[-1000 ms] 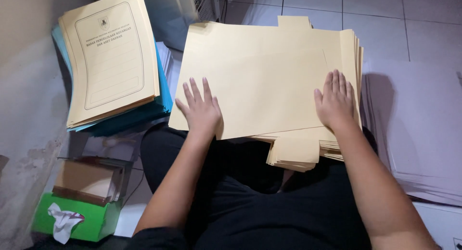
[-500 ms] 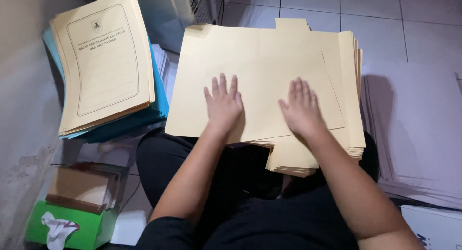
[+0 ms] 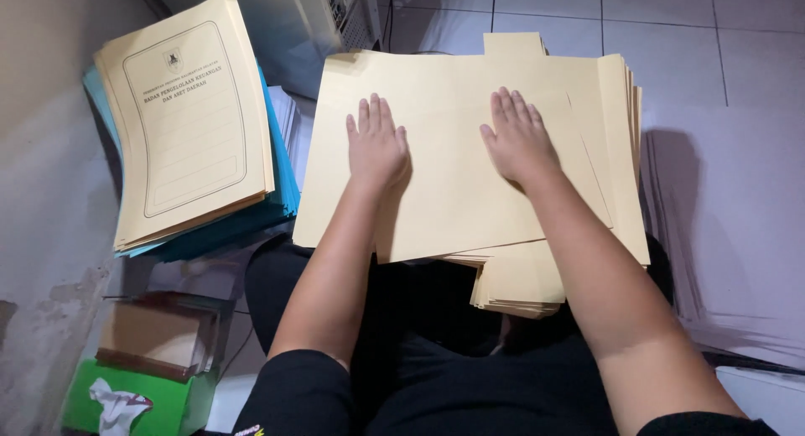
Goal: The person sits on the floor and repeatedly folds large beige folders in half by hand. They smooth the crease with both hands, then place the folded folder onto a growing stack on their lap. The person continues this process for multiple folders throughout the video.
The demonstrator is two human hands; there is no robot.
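Note:
A thick stack of cream paper folders [image 3: 453, 92] rests on my lap, its tabs sticking out at the far and near edges. My left hand [image 3: 376, 144] lies flat, fingers together, on the top folder left of centre. Close beside it, my right hand [image 3: 518, 138] presses flat on the same sheet right of centre. Neither hand grips anything; both palms face down on the top folder.
To the left, a pile of printed cream folders [image 3: 189, 117] sits on blue folders [image 3: 277, 193]. A green tissue box [image 3: 126, 402] and a brown box [image 3: 155, 335] lie at the lower left. Pale sheets [image 3: 729, 218] cover the tiled floor on the right.
Both hands slid inward and away from me across the top folder, from its outer edges toward the middle. The stack sits a little further into view.

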